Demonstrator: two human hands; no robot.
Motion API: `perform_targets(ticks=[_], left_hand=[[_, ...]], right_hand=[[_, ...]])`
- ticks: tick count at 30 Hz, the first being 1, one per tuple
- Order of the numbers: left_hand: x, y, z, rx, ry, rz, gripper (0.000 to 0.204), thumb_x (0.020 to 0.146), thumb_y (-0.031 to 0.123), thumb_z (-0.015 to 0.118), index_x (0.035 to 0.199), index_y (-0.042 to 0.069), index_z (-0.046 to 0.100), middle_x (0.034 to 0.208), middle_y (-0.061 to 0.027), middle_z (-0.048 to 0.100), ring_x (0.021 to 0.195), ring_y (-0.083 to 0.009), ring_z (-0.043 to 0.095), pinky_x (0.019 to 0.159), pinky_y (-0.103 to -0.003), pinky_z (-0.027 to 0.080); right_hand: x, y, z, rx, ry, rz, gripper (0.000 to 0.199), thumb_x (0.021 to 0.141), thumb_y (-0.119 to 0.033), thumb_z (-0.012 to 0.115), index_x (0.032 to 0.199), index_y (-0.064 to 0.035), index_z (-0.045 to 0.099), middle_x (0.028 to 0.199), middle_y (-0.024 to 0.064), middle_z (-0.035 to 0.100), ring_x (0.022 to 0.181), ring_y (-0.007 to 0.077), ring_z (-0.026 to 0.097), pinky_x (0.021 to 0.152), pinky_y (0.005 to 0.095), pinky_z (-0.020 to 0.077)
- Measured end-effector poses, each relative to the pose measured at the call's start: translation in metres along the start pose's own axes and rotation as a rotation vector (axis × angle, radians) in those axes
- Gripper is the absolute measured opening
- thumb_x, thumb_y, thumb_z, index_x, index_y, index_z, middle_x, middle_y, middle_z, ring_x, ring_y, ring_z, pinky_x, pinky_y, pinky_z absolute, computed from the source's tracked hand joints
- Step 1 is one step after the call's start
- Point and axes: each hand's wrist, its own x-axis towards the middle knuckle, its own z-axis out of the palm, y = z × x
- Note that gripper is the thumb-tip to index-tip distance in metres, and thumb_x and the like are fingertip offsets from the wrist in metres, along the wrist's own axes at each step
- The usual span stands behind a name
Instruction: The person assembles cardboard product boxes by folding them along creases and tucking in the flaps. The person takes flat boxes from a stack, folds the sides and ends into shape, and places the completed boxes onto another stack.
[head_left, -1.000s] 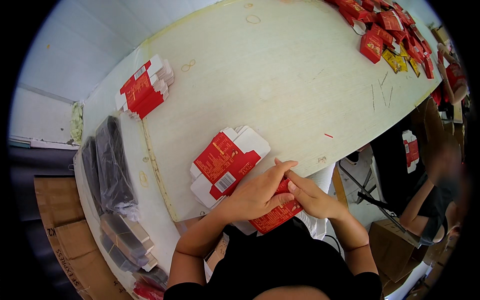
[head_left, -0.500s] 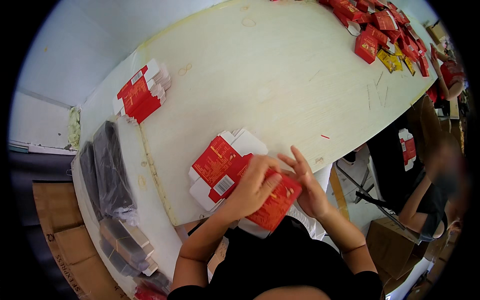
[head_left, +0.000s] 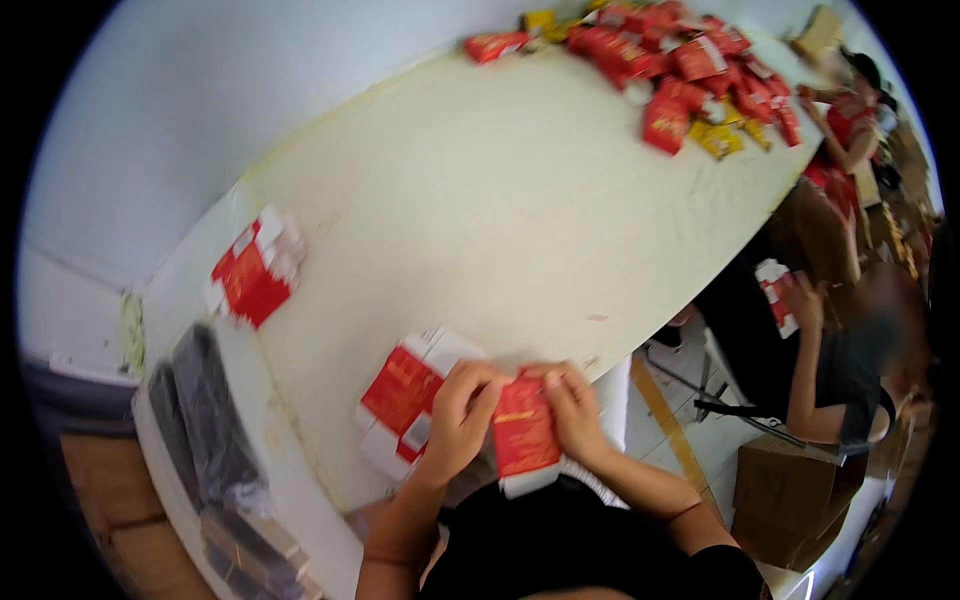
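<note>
Between my two hands, close to my body at the table's near edge, is a red folding carton [head_left: 527,432] with a white flap at its lower end. My left hand [head_left: 462,415] pinches its upper left corner with curled fingers. On the other side, my right hand [head_left: 574,408] grips the upper right edge, thumb on the red face. Just left of my left hand, a stack of flat red and white carton blanks [head_left: 402,390] lies on the table. The picture is slightly blurred, so the carton's top edge is hard to make out.
A second stack of flat cartons [head_left: 254,275] sits at the table's left. Filled red boxes [head_left: 690,65] and yellow packets [head_left: 715,140] are heaped at the far right. Dark plastic-wrapped bundles [head_left: 215,430] lie along the left edge. Two people sit at right beside a brown cardboard box [head_left: 790,490].
My right hand, spread with its fingers raised before, has closed on the carton. The carton has turned more upright. The view has shifted, and a person at right now touches a flat carton.
</note>
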Motion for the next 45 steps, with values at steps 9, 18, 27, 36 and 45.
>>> perform_targets(ticks=[9, 18, 27, 36, 45], left_hand=[[0.005, 0.012, -0.009, 0.083, 0.185, 0.052, 0.030, 0.084, 0.003, 0.056, 0.114, 0.002, 0.053, 0.121, -0.0149, 0.046, 0.102, -0.0226, 0.052, 0.081, -0.033, 0.046], [-0.024, -0.004, -0.065, 1.025, 0.015, -0.130, 0.098, 0.056, 0.040, 0.082, 0.134, 0.004, 0.036, 0.138, -0.0213, 0.034, 0.128, -0.0388, 0.031, 0.104, -0.055, 0.023], [-0.026, -0.017, -0.066, 0.994, -0.048, -0.091, 0.102, 0.053, 0.040, 0.083, 0.135, 0.005, 0.036, 0.133, -0.0182, 0.037, 0.124, -0.0354, 0.035, 0.100, -0.055, 0.027], [-0.023, 0.012, -0.053, 0.991, 0.065, -0.085, 0.100, 0.053, 0.031, 0.083, 0.136, 0.005, 0.034, 0.134, -0.0191, 0.036, 0.122, -0.0384, 0.033, 0.101, -0.050, 0.028], [-0.022, 0.029, -0.040, 0.931, 0.197, 0.150, 0.098, 0.052, 0.026, 0.083, 0.137, 0.009, 0.037, 0.126, -0.0179, 0.039, 0.117, -0.0371, 0.037, 0.096, -0.050, 0.031]], right_hand=[[0.110, -0.058, -0.043, 0.228, 0.056, 0.269, 0.021, 0.095, -0.026, 0.046, 0.095, -0.0060, 0.053, 0.100, 0.0073, 0.059, 0.089, 0.0142, 0.054, 0.080, 0.0313, 0.0477], [0.230, -0.152, -0.121, 0.418, 0.369, 0.035, 0.055, 0.093, -0.041, 0.042, 0.140, -0.0152, 0.030, 0.146, 0.0143, 0.026, 0.125, 0.0318, 0.043, 0.097, 0.0500, 0.0397], [0.124, -0.050, -0.096, 0.263, 0.081, 0.334, 0.021, 0.093, -0.019, 0.048, 0.108, -0.0051, 0.053, 0.105, 0.0053, 0.058, 0.087, 0.0183, 0.061, 0.072, 0.0290, 0.0494], [0.054, -0.035, 0.002, -0.532, -0.412, -0.166, 0.037, 0.088, -0.016, 0.059, 0.121, -0.0011, 0.052, 0.108, 0.0106, 0.059, 0.081, 0.0138, 0.061, 0.067, 0.0276, 0.0506], [0.048, -0.051, 0.009, -0.130, -0.328, 0.026, 0.010, 0.086, -0.002, 0.059, 0.093, 0.0043, 0.055, 0.074, 0.0061, 0.062, 0.060, 0.0084, 0.061, 0.051, 0.0206, 0.0474]])
